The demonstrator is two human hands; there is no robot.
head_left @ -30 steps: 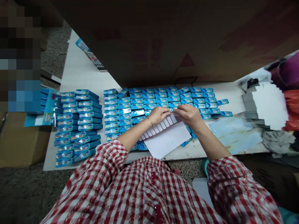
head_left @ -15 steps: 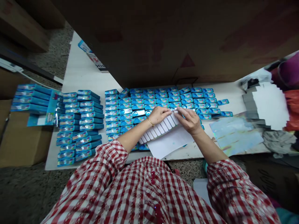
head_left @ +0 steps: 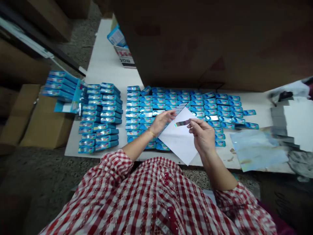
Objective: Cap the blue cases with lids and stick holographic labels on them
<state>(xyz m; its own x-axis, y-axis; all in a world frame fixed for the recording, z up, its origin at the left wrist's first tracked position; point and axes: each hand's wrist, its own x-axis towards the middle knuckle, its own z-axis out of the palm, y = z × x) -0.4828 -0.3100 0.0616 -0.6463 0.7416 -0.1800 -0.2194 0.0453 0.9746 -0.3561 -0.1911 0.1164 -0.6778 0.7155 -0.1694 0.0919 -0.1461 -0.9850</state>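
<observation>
Between the fingertips of my right hand (head_left: 202, 132) is a narrow shiny strip (head_left: 182, 123) with a rainbow glint at its free end. My left hand (head_left: 162, 121), with a gold bracelet at the wrist, holds a sticker sheet (head_left: 179, 109) that is seen nearly edge-on. Below both hands a white paper sheet (head_left: 180, 138) lies over part of the rows of small blue packs (head_left: 158, 100). The strip hangs above this paper, apart from the sticker sheet.
More blue packs (head_left: 111, 107) stand stacked at the left, beside a blue display box (head_left: 76, 98). A big cardboard box (head_left: 195, 45) rises behind the rows. Iridescent sheets (head_left: 259, 148) and white sheets (head_left: 299, 120) lie at the right.
My right hand has moved down and away from my left hand, with a strip now hanging from its fingers. The sticker sheet has tilted, and the view has shifted left.
</observation>
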